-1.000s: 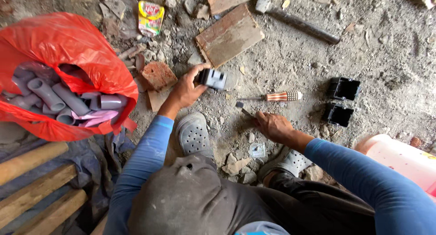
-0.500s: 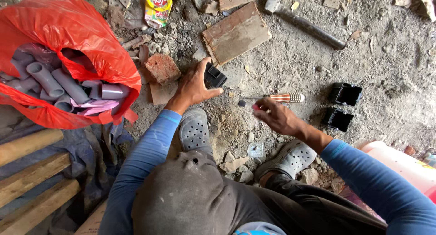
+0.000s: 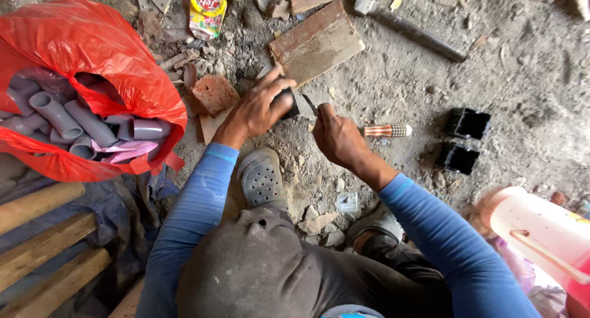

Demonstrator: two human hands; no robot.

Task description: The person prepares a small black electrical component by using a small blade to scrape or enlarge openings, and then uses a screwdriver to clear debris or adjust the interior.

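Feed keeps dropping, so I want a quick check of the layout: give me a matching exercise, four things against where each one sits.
Things:
1. small black box
2. striped-handle screwdriver
3. grey plastic pipe fittings
4. two open black boxes

Places:
A. inside the red plastic bag
B. on the ground at far right
C. in the left hand
D. on the ground beyond the right hand

Pairs: 1-C, 2-D, 3-A, 4-B

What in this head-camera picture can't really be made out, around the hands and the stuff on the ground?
- Small black box: mostly covered by the left hand; its shape is unclear.
- Thin blade: its lower end is hidden in the right hand, so the tool's kind is uncertain.
- Striped-handled screwdriver: its shaft lies behind the right hand.
- Grey pipe pieces: partly buried in the red bag; uncountable.
- Pink bucket: cut off by the right edge.
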